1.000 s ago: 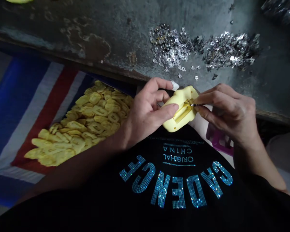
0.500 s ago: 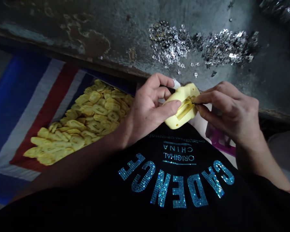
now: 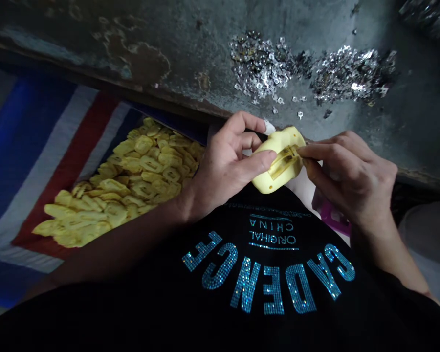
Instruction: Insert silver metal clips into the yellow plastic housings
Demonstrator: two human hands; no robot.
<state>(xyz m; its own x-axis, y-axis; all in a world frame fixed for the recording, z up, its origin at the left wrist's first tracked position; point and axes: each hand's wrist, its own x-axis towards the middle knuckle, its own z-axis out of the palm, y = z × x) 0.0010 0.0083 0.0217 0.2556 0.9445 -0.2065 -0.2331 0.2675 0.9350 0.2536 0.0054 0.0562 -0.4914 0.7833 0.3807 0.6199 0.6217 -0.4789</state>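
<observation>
A pale yellow plastic shell (image 3: 290, 170) with a long recessed slot and small screw holes is held above my lap. My left hand (image 3: 231, 164) grips it from the left, thumb on its face and fingers behind; one fingertip carries white tape. At the slot's upper right end, the thumb and forefinger of my right hand (image 3: 352, 171) are pinched together against the shell. Whatever sits between those fingertips is hidden. Small shiny metal clips (image 3: 264, 68) lie in a heap on the bench beyond my hands, with a few loose ones nearer.
Across the top runs a worn metal bench (image 3: 190, 34), bearing a second clip heap (image 3: 352, 76) to the right. Many similar yellow shells (image 3: 132, 186) fill a striped blue, white and red sack (image 3: 73, 161) at left. A purple plastic object (image 3: 335, 220) shows below my right hand.
My right fingertips have shifted slightly at the slot's end, and the dark bit seen between them before is out of sight. The left hand keeps its hold on the shell.
</observation>
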